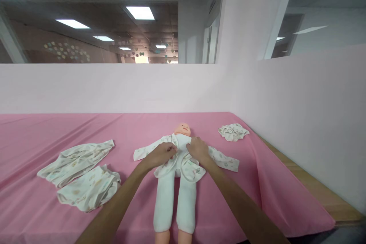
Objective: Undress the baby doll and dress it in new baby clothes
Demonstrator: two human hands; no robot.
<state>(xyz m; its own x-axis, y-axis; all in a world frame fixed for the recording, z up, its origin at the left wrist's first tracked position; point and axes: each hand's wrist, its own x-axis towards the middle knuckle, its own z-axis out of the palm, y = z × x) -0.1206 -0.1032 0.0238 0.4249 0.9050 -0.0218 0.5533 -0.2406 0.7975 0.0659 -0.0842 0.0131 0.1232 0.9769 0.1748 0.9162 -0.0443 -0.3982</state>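
A baby doll lies on its back on a pink cloth, head toward the wall, in a white bodysuit with legs. A white printed jacket is on it, its front open and both sleeves spread sideways. My left hand is on the jacket's left front edge at the doll's chest, fingers curled together; what they pinch is too small to make out. My right hand is at the right side of the chest with bent fingers against the jacket, and its grip is partly hidden.
Two folded printed garments, one farther back and one nearer, lie at the left. A crumpled printed cloth is at the back right. White walls with windows border the pink-covered table.
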